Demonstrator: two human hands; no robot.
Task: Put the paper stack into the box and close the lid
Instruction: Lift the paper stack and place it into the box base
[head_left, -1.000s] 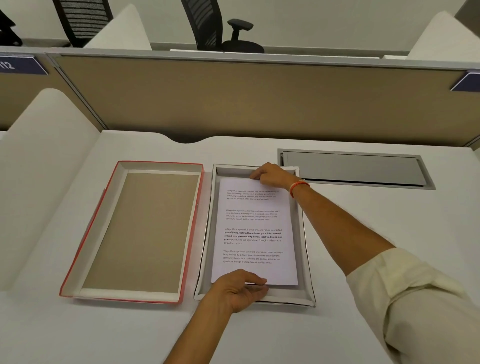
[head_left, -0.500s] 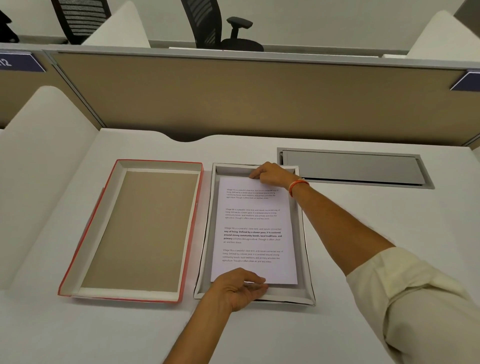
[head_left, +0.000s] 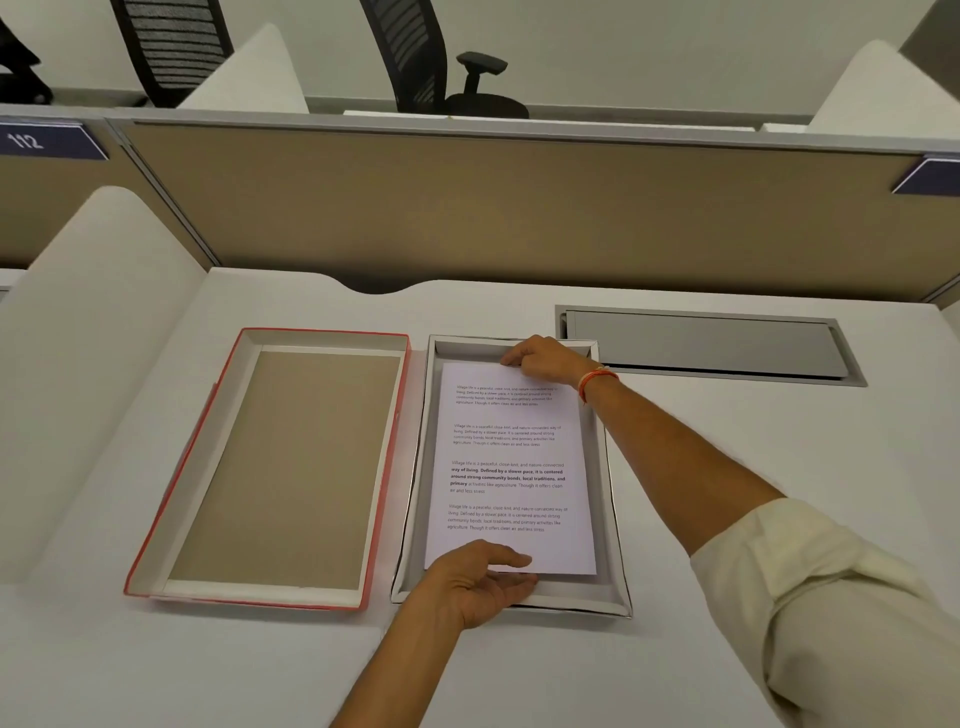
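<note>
The paper stack lay inside the box, its printed face up and a grey margin of the box floor showing on all sides. The left hand pinched the near short edge, thumb on top and fingers beneath; the right hand gripped the far short edge, by the far wall of the box. The sheets looked light, thin and floppy, likely to sag or fan if lifted at one end, so a hold at both short edges suited them. The red-edged lid lay upturned just left of the box, stiff card, best taken by its long sides
</note>
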